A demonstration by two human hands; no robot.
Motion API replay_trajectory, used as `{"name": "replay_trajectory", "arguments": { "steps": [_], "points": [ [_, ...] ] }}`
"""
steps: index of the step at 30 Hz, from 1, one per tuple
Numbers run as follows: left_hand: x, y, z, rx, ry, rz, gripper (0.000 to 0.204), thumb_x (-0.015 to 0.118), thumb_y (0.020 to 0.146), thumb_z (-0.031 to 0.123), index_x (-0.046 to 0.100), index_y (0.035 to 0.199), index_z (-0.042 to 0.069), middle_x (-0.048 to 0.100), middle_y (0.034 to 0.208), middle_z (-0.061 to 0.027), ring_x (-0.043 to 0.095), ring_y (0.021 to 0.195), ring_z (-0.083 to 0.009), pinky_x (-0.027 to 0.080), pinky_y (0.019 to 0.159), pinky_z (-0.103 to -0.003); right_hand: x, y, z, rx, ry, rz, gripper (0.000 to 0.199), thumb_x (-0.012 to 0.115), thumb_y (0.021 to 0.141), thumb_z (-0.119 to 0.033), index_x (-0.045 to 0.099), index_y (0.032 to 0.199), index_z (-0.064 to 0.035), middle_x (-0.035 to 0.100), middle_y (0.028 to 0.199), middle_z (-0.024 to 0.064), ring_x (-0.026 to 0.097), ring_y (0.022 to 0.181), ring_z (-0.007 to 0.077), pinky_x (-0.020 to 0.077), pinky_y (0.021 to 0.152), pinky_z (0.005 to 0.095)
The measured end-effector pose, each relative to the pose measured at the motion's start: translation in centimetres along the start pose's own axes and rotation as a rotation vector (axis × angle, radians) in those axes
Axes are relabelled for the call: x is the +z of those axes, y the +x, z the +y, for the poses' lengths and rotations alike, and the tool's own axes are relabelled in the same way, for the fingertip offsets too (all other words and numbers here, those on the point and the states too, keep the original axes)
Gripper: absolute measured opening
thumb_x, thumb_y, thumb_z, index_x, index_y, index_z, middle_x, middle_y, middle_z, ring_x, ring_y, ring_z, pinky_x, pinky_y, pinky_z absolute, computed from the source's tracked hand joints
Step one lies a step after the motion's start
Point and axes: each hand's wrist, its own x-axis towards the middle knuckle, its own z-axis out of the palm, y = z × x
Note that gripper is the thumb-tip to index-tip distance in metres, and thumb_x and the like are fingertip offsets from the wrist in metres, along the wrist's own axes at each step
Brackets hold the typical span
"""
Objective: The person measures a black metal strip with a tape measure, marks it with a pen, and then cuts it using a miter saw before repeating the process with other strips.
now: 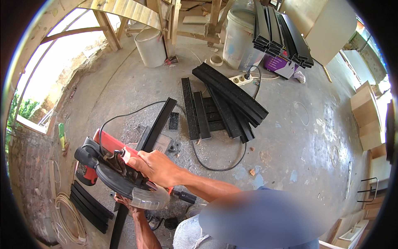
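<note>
Your left hand (126, 202), right hand (161, 168) and forearms (209, 186) are bare; at six o'clock you wear pale, faded jeans (186, 234) with white strands (202, 239), and at five o'clock blue cloth (265, 220), mostly blurred

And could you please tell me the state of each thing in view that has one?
Saw: held; running or stopped, unclear
Right hand: closed on the saw
Left hand: partly hidden behind the saw, grip unclear
Power strip: one plug in, partly free
Pale cable or hose: coiled
Central black profiles: crossed in a pile
Smaller white bucket: upright
</note>
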Motion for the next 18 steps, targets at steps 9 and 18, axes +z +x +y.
{"name": "replay_trajectory", "arguments": {
  "steps": [9,18],
  "points": [
    [-0.7,0.8,0.3,-0.007,0.011,0.002,0.051,0.073,0.077,0.051,0.068,0.108,0.01,0.064,0.121,-0.0094,0.047,0.125,-0.0327,0.026,0.11,-0.06,-0.7,-0.6,-0.4,-0.031,-0.01,-0.008,0.083,0.03,0.103,-0.066,0.062,0.1,0.01,0.059,0.071,0.0329,0.063,0.076,0.0506,0.047,0.072,0.0538],
    [-1.1,1.7,1.2,0.007,-0.027,0.069,0.041,0.079,0.069,0.042,0.069,0.092,0.009,0.066,0.111,-0.0088,0.046,0.121,-0.0357,0.023,0.106,-0.062,-0.5,-0.6,0.0,-0.017,0.01,0.007,0.083,0.028,0.101,-0.073,0.058,0.09,0.0033,0.057,0.065,0.0228,0.06,0.064,0.0398,0.0455,0.063,0.0475]
  ]
}}
